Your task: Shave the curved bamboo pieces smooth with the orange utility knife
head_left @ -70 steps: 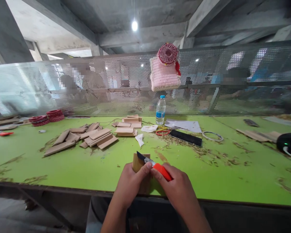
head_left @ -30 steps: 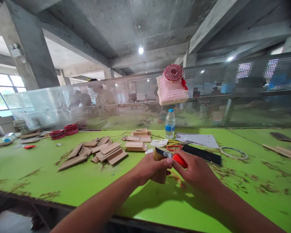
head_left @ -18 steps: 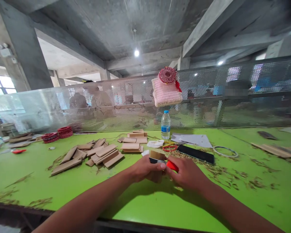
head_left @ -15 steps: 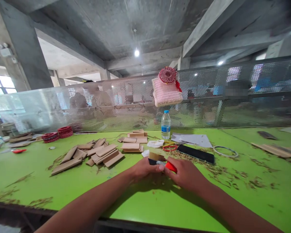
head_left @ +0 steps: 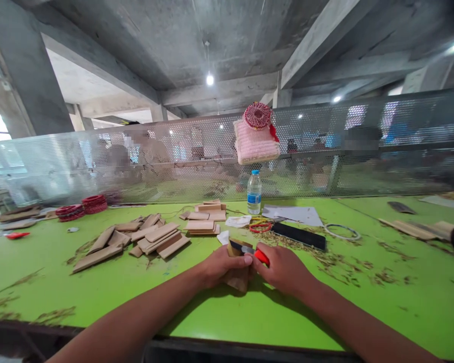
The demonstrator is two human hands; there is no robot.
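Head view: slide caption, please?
Left hand gripping a brown piece, right hand a red-handled knife, over a green table strewn with scraps.

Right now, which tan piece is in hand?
The tan piece gripped by the left hand, beside the red-handled knife; the others lie on the green table.

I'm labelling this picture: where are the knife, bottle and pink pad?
Knife [head_left: 247, 249], head view: its silvery middle section.
Bottle [head_left: 254, 198], head view: its blue label.
Pink pad [head_left: 256, 144], head view: its ridged front.
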